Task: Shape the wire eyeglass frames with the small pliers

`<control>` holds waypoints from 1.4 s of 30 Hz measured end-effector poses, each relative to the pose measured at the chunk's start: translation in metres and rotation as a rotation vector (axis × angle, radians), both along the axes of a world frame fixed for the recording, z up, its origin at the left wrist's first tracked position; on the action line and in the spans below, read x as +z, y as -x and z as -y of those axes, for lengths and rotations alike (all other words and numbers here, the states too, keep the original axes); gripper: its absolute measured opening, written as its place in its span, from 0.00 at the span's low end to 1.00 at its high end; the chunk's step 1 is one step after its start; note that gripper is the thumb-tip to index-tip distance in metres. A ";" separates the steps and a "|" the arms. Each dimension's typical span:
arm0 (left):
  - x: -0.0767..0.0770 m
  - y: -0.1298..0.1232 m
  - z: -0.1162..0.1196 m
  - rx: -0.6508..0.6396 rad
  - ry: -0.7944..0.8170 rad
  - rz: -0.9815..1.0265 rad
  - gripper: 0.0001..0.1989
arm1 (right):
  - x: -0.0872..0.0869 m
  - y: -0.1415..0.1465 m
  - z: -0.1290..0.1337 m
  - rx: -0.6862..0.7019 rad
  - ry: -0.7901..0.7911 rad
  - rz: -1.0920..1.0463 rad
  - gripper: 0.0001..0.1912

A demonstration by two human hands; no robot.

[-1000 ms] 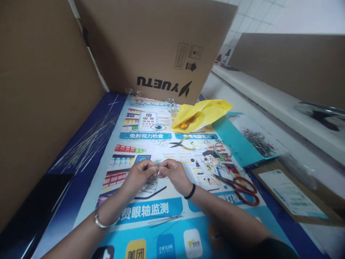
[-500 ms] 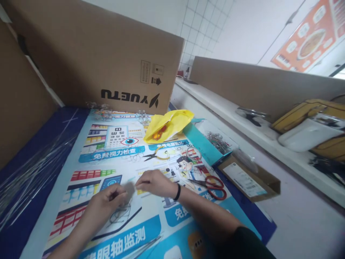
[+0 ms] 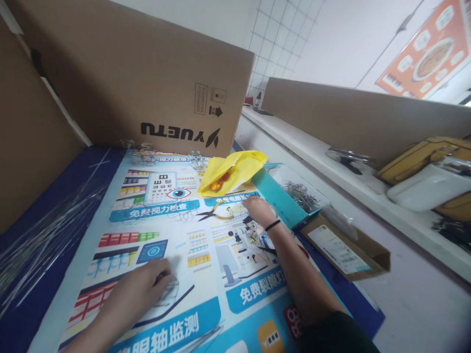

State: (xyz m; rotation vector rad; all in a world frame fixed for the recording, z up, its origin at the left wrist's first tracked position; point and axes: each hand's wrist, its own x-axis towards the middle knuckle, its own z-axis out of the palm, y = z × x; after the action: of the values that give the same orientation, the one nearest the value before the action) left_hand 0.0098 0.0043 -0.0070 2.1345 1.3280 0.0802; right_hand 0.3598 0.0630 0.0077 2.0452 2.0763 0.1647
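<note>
Upside-down "YUETU" on box [image 3: 158,78], R hand [image 3: 259,212] nr pliers [image 3: 221,212]

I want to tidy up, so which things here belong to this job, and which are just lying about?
Probably the job's:
wire loops by left hand
yellow-handled pliers
red-handled scissors

Probably just lying about:
yellow bag
brown carton
orange poster

1 thin, plain black band [image 3: 273,225] circles the right wrist. A very dark sleeve [image 3: 336,336], nearly black with a greenish tint, covers the right arm higher up, leaving the forearm bare. The left forearm [image 3: 114,301] is bare where visible.
</note>
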 end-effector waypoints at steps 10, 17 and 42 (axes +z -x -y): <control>0.005 0.001 0.002 -0.034 -0.004 -0.041 0.10 | 0.004 -0.007 -0.021 0.052 0.042 -0.064 0.11; 0.007 0.001 0.001 -0.079 0.004 0.012 0.13 | 0.020 -0.025 -0.011 -0.057 -0.130 -0.360 0.12; 0.011 -0.001 0.007 0.207 0.035 0.661 0.08 | -0.001 0.144 0.055 0.234 0.531 -1.526 0.12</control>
State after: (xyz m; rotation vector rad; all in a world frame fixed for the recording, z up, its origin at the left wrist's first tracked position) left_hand 0.0113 -0.0025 0.0038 1.7041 1.1188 0.7689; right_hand 0.2154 0.0082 0.0070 1.5573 2.4247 -2.2220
